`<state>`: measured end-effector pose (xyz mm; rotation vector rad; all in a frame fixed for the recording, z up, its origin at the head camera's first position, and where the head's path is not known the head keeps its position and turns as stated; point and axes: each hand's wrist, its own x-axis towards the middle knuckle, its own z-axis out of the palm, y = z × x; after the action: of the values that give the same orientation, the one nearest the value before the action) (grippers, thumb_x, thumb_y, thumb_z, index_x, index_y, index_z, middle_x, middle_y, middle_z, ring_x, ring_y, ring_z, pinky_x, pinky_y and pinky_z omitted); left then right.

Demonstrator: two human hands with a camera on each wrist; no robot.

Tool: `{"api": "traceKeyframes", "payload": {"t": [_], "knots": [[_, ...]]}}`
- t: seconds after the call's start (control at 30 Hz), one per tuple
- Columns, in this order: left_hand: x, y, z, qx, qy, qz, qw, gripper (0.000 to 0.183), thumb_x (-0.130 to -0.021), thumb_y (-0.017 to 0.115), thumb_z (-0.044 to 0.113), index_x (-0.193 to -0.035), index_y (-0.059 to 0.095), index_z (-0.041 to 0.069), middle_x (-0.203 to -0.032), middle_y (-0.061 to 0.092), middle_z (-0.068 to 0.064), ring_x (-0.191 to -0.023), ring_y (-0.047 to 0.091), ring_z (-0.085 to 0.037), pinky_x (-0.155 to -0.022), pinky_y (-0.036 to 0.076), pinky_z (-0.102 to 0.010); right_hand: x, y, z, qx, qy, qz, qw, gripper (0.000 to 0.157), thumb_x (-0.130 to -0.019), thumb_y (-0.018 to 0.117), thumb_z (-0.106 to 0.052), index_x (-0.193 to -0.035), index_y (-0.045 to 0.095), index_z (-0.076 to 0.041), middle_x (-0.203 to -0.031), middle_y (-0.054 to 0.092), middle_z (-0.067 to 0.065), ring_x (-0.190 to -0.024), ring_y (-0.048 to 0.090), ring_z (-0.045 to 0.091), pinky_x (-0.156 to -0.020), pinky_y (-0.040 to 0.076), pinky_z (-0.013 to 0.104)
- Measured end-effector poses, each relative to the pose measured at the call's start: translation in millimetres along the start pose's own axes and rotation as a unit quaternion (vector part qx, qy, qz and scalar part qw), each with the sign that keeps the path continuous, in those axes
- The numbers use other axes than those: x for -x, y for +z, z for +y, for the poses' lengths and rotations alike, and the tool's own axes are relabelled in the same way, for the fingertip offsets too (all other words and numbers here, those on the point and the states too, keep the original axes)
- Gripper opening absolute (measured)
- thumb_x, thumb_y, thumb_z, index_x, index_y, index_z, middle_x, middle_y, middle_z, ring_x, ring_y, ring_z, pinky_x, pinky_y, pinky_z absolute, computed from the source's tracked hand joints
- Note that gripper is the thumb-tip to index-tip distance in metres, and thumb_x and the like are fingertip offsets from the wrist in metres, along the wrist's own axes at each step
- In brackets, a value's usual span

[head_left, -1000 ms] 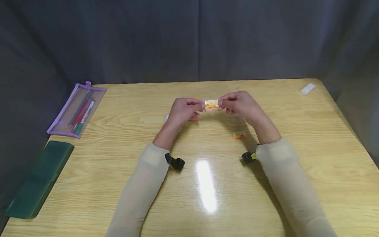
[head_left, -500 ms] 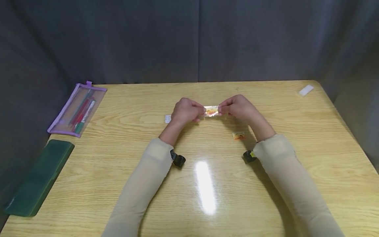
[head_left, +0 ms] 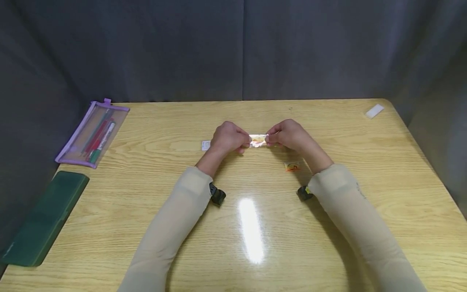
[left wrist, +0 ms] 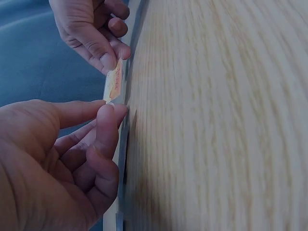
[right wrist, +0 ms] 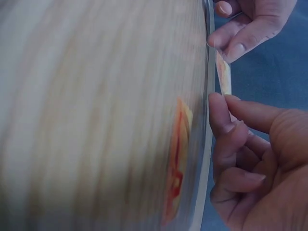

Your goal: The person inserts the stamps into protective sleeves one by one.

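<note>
A small, thin, glossy printed piece [head_left: 258, 140] in yellow and orange is stretched between both hands, slightly above the far half of the table. Its left end is pinched by the thumb and fingertips of my left hand [head_left: 228, 137]. My right hand [head_left: 289, 134] pinches the right end the same way. In the left wrist view the piece [left wrist: 114, 81] looks thin and tilted, with red print on its face. A similar orange-and-yellow piece [head_left: 292, 166] lies flat on the table below my right hand. A small white printed piece [head_left: 206, 145] lies left of my left hand, partly hidden by it.
On the wooden table [head_left: 146, 194], a purple-edged mesh pouch [head_left: 93, 134] with pens lies far left. A dark green case [head_left: 45, 219] sits in front of it. At the far right corner is a white block [head_left: 374, 110]. Dark curtains [head_left: 175, 48] enclose the back and sides.
Both hands have lowered the printed piece toward the table and a little nearer. It has tilted so that its surface now reflects light. The grip at both ends stays the same.
</note>
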<state>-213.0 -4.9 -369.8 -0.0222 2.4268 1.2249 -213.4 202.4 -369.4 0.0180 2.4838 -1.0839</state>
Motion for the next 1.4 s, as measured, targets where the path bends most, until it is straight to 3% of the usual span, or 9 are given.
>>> {"api": "traceKeyframes", "payload": {"t": [0.37, 0.53, 0.73, 0.87, 1.0, 1.17, 1.2, 1.23, 1.4], "knots": [[-1.0, -0.5, 3.2, -0.028, 0.021, 0.01, 0.9993, 0.014, -0.091, 0.071, 0.016, -0.097, 0.082, 0.01, -0.086, 0.079, -0.003, -0.064, 0.074, -0.013, -0.085, 0.056, -0.027, -3.0, 1.4, -3.1, 0.054, 0.009, 0.01, 0.998, 0.023, -0.098, 0.067, -0.018, -0.115, 0.074, -0.005, -0.092, 0.077, 0.003, -0.071, 0.059, 0.014, -0.065, 0.048, 0.025], [-0.8, -1.4, 4.5, -0.013, 0.019, 0.012, 0.9997, 0.017, -0.094, 0.069, 0.016, -0.103, 0.08, 0.008, -0.089, 0.08, -0.006, -0.066, 0.074, -0.015, -0.077, 0.057, -0.025, -0.9, 0.3, -3.0, 0.064, 0.007, 0.008, 0.998, 0.023, -0.098, 0.065, -0.018, -0.115, 0.073, -0.005, -0.098, 0.078, 0.006, -0.077, 0.064, 0.014, -0.069, 0.052, 0.025], [-1.5, 0.5, 6.8, -0.01, 0.026, 0.021, 0.9994, 0.018, -0.095, 0.067, 0.019, -0.105, 0.08, 0.01, -0.084, 0.078, -0.004, -0.06, 0.071, -0.01, -0.07, 0.054, -0.02, 5.6, -4.4, -4.0, 0.061, 0.009, 0.01, 0.998, 0.026, -0.098, 0.065, -0.022, -0.118, 0.073, -0.008, -0.102, 0.078, 0.008, -0.086, 0.068, 0.019, -0.078, 0.055, 0.032], [0.0, 0.2, 8.5, 0.03, 0.04, 0.025, 0.9985, 0.017, -0.095, 0.07, 0.02, -0.103, 0.08, 0.009, -0.088, 0.078, -0.005, -0.07, 0.075, -0.018, -0.07, 0.058, -0.024, 16.3, -17.9, 0.0, 0.031, 0.014, 0.015, 0.999, 0.031, -0.1, 0.062, -0.023, -0.126, 0.068, -0.008, -0.117, 0.074, 0.013, -0.098, 0.072, 0.026, -0.091, 0.056, 0.041], [3.1, -2.5, 7.9, 0.051, 0.085, 0.034, 0.9945, 0.019, -0.095, 0.072, 0.026, -0.107, 0.079, 0.014, -0.098, 0.079, -0.003, -0.085, 0.077, -0.022, -0.069, 0.058, -0.027, 31.1, -36.9, 10.9, 0.01, -0.009, 0.027, 1.0, 0.038, -0.101, 0.063, -0.031, -0.133, 0.065, -0.009, -0.126, 0.07, 0.016, -0.104, 0.07, 0.031, -0.097, 0.053, 0.047], [11.0, -8.0, 3.4, -0.002, 0.172, 0.042, 0.9842, 0.039, -0.093, 0.074, 0.04, -0.128, 0.071, 0.024, -0.12, 0.075, 0.001, -0.111, 0.07, -0.018, -0.088, 0.055, -0.032, 51.9, -51.2, 28.3, 0.002, -0.056, 0.032, 0.998, 0.05, -0.099, 0.066, -0.042, -0.141, 0.06, -0.016, -0.133, 0.068, 0.011, -0.119, 0.064, 0.028, -0.104, 0.049, 0.049], [12.7, -8.7, 3.3, -0.016, 0.183, 0.04, 0.9821, 0.045, -0.092, 0.075, 0.042, -0.134, 0.068, 0.026, -0.127, 0.072, 0.001, -0.101, 0.071, -0.017, -0.093, 0.054, -0.034, 55.7, -53.1, 32.6, 0.003, -0.065, 0.033, 0.997, 0.052, -0.098, 0.066, -0.043, -0.143, 0.058, -0.017, -0.137, 0.066, 0.01, -0.124, 0.062, 0.027, -0.107, 0.047, 0.05], [13.9, -8.6, 3.5, -0.027, 0.191, 0.036, 0.9806, 0.052, -0.091, 0.075, 0.044, -0.139, 0.064, 0.028, -0.116, 0.075, 0.0, -0.09, 0.07, -0.016, -0.095, 0.053, -0.036, 59.9, -55.0, 36.4, 0.004, -0.07, 0.032, 0.997, 0.054, -0.098, 0.066, -0.044, -0.145, 0.056, -0.019, -0.141, 0.063, 0.009, -0.13, 0.059, 0.027, -0.11, 0.045, 0.052], [15.4, -1.6, 7.1, -0.086, 0.221, 0.017, 0.9714, 0.073, -0.087, 0.076, 0.054, -0.152, 0.046, 0.038, -0.144, 0.062, 0.001, -0.113, 0.066, -0.02, -0.11, 0.045, -0.043, 77.6, -60.4, 55.9, 0.028, -0.085, 0.022, 0.996, 0.065, -0.094, 0.07, -0.046, -0.153, 0.047, -0.028, -0.16, 0.044, 0.003, -0.149, 0.038, 0.035, -0.119, 0.032, 0.058]]}}
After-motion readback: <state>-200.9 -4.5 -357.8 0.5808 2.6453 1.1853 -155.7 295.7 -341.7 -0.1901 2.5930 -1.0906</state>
